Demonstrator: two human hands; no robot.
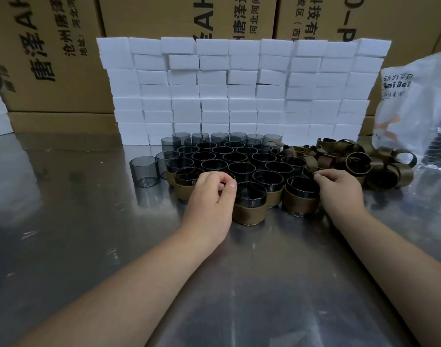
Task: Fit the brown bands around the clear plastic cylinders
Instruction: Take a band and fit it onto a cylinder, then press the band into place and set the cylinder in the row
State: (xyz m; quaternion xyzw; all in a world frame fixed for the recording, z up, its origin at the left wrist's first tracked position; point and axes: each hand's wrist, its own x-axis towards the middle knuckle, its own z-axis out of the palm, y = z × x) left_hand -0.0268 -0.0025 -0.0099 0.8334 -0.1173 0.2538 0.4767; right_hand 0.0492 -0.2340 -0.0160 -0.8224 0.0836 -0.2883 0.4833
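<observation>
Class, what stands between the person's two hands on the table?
In the head view, banded cylinders stand between the left hand and right hand.

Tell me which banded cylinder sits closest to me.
The banded cylinder at front centre, just right of your left hand; it stands forward of every other banded one.

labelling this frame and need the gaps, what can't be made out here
All head view:
- Left hand: its curled fingers cover whatever they may pinch.
- Right hand: fingertips end among dark loose brown bands; any grip unclear.
- Back clear cylinders: lower walls hidden by front rows, so banded or not unknown.
- Plastic bag: cut by right edge, contents blurred.
</observation>
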